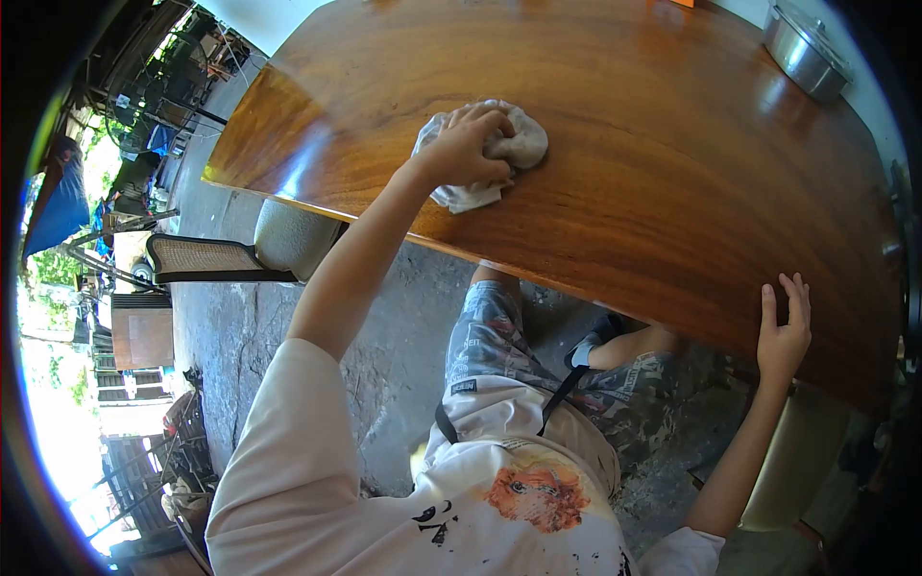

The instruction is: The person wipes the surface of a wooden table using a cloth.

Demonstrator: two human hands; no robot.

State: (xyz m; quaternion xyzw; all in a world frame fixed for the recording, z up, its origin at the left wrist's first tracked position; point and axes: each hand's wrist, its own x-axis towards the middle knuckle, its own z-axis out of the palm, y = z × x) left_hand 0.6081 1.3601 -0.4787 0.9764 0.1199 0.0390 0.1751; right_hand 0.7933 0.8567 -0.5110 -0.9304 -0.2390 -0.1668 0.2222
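The left hand [461, 152] of the person is at the upper middle of the frame. It is closed over a soft, crumpled, off-white cloth [524, 144], with the fingers bent and the thumb pressed toward the right side of the bunch. This cloth lies on the surface of a large, glossy, brown wooden table [663, 182], near the front edge; one part of it makes a rounded lump to the right of the fingers, and another part spreads flat below the hand.

The right hand [788, 324] is at the right of the frame, at the near edge of the same table. It is open, with its fingers extended over the wood, and it holds nothing that I can see. Whether the whole palm touches the table, I cannot tell.

In the upper right corner stands a round, silver metal pot with a lid [803, 60], well apart from the cloth. At the top edge a small orange object [683, 3] is cut by the frame, so I cannot tell what it is.

At the left, just beside the table, there is a chair with a dark frame and a woven back [206, 259]. A pale padded seat [795, 456] is partly visible at the lower right, behind the right forearm.
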